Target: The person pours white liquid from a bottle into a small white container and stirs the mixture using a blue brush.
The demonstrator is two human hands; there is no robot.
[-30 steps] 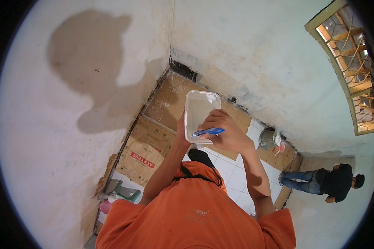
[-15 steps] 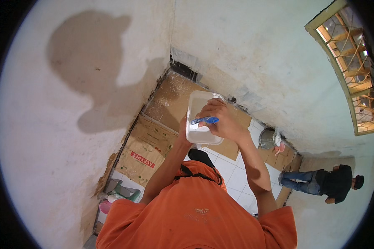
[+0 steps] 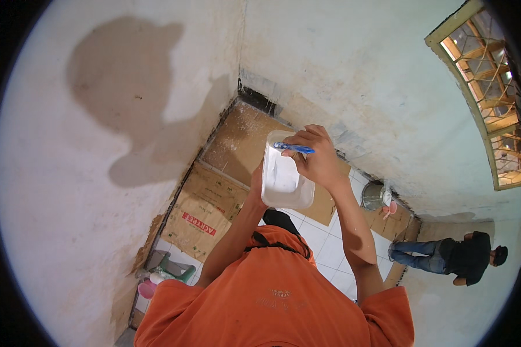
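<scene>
Pale, stained walls (image 3: 341,75) rose around a white-tiled floor (image 3: 317,236), with cardboard (image 3: 214,196) along its left edge and in its far corner, and a barred window (image 3: 493,104) at upper right. A co-worker (image 3: 468,257) in a black shirt stood by the floor's right edge; a bucket (image 3: 371,196) sat near the far wall. A whitish tub (image 3: 289,198) was supported above the floor by the left hand (image 3: 257,182) at its left edge; how those hidden fingers were set could not be told. The right hand (image 3: 316,154), angled across the tub's far right corner, blocked part of the rim, fingers clamped on a blue-handled tool (image 3: 295,148). The tool had moved from the tub's near end to its far end within a second.
</scene>
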